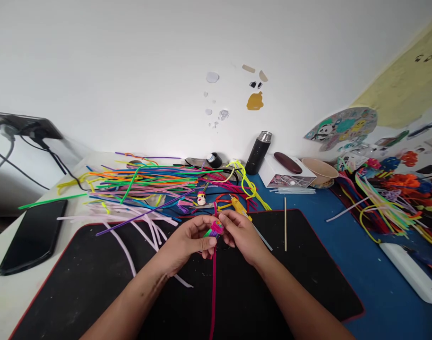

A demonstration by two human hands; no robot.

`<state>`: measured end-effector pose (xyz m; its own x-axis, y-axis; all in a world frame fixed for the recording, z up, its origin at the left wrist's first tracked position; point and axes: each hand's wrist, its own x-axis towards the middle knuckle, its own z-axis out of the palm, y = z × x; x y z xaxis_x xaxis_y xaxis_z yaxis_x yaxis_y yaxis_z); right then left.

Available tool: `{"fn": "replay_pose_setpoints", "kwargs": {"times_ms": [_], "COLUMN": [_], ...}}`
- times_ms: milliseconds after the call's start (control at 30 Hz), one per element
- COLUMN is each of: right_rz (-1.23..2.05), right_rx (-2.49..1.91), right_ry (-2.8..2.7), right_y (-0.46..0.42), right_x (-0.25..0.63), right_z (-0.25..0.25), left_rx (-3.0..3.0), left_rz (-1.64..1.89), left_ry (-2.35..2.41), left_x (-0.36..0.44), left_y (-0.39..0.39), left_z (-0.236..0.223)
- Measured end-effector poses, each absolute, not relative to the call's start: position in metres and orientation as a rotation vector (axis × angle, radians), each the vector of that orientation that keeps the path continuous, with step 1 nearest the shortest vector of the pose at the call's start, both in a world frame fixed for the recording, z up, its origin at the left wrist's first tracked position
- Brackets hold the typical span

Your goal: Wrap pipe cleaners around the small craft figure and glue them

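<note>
Between my hands is a small bundle of twisted pipe cleaners (pixel 216 230) in pink, green, purple and blue. My left hand (pixel 198 237) pinches it from the left, thumb in front. From the right, my right hand (pixel 239 233) has its thumb and fingertips closed at the bundle's top edge, on a magenta pipe cleaner (pixel 213 288). One length of that pipe cleaner hangs down toward me over the black mat, and a short end sticks up above the fingers. Just beyond my hands lie scissors (pixel 206 206), a small character figure (pixel 201 198) and a yellow tool (pixel 239 206).
Loose pipe cleaners (pixel 148 182) spread across the back left, some over the black mat (pixel 102 274). A phone (pixel 33 236) lies left. A wooden stick (pixel 285 224), black flask (pixel 258 153), white box (pixel 287 174) and bowl (pixel 320 172) are right, with a white glue gun (pixel 410 271) farther right.
</note>
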<state>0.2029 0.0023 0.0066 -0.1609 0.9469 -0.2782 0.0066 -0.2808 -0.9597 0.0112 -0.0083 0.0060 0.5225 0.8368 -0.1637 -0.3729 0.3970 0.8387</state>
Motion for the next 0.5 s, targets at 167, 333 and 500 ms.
{"fn": "replay_pose_setpoints", "kwargs": {"times_ms": [167,333,500], "right_rz": [1.589,1.609,1.596], "right_rx": [-1.279,-1.241,-1.221], "right_ry": [-1.147,-1.110,-1.042], "right_y": [0.0060,0.0046,0.0026], "right_x": [0.1993,0.1989,0.2026], "right_z": [0.0114,0.0154,0.0171], "left_rx": [0.890,0.871,0.849], "left_rz": [0.790,0.781,0.805], "left_ry": [0.614,0.608,0.631], "left_x": [0.0097,0.0102,0.0074], "left_y": [-0.0105,-0.0118,-0.0085], "left_z": [0.0036,0.0047,0.0084]}}
